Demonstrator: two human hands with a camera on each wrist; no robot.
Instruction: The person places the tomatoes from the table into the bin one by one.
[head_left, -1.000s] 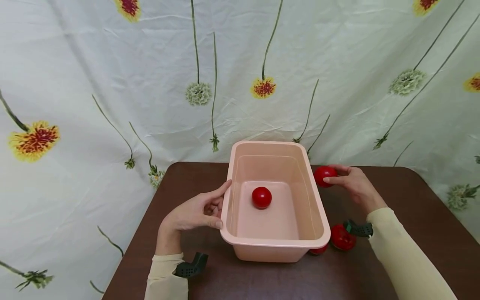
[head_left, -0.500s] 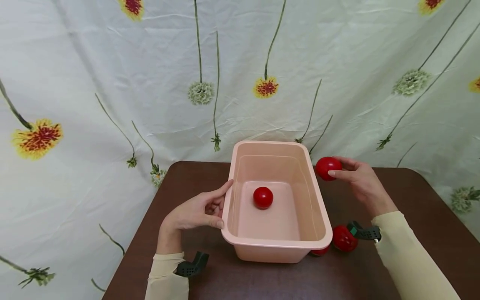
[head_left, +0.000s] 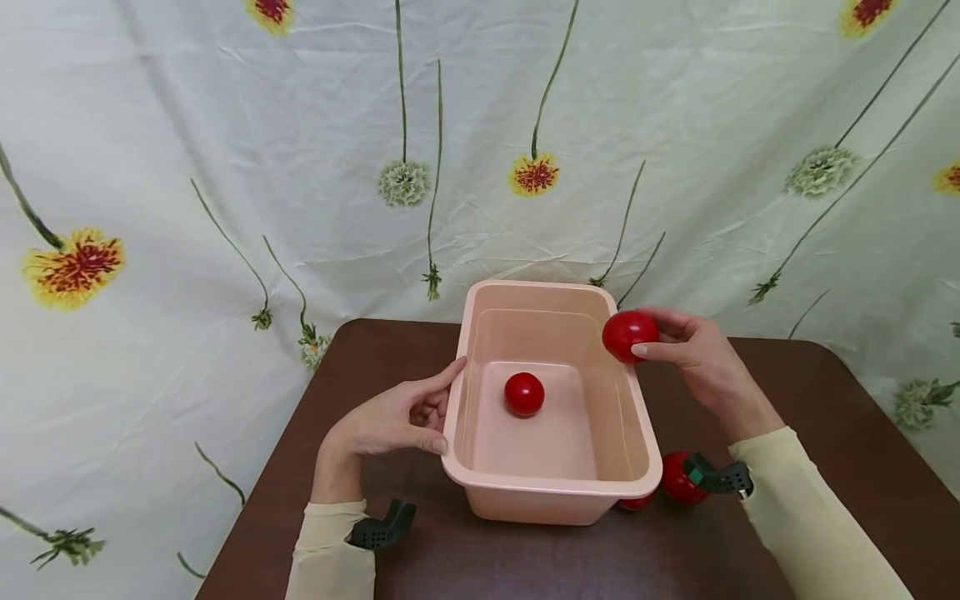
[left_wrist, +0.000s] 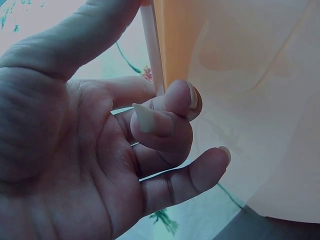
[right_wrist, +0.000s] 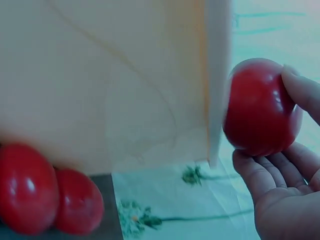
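A pink plastic tub (head_left: 532,483) stands in the middle of the table, one red apple (head_left: 524,394) on its floor. My left hand (head_left: 397,421) holds the tub's left rim, thumb toward the near end and index fingertip farther along. In the left wrist view its other fingers (left_wrist: 160,125) curl beside the wall. My right hand (head_left: 693,354) grips a second glossy red apple (head_left: 628,337) between thumb and fingers, at the far part of the right rim. The right wrist view shows this apple (right_wrist: 260,107) just beyond the rim edge.
Two more red apples lie on the table right of the tub: one (head_left: 681,479) partly behind the right wrist's strap, another (head_left: 636,502) mostly hidden under the tub's near corner. A flowered cloth (head_left: 300,167) hangs behind the dark brown table (head_left: 525,567).
My right hand has raised its apple from beside the tub, first up and slightly right, then left over the right rim. The left hand and tub stay in place.
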